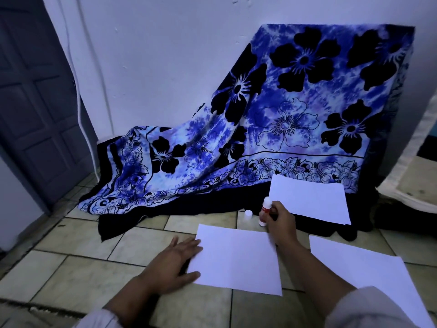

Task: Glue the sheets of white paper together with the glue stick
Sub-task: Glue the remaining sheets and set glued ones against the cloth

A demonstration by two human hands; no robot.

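Three white paper sheets lie on the tiled floor. The near sheet [236, 259] is in front of me, and my left hand [173, 263] rests flat on its left edge. A second sheet [309, 198] lies farther back on the dark cloth border. The third sheet [364, 263] is at the right, partly under my right forearm. My right hand [280, 218] grips the uncapped white glue stick with a red label [264, 210], held upright just beyond the near sheet's far right corner. The stick's white cap [248, 213] stands on the floor to its left.
A blue floral cloth [283, 110] drapes over a box-like shape against the white wall and spills onto the tiled floor [78, 263]. A grey door [35, 102] is at the left. A pale mattress-like edge [411, 171] is at the right.
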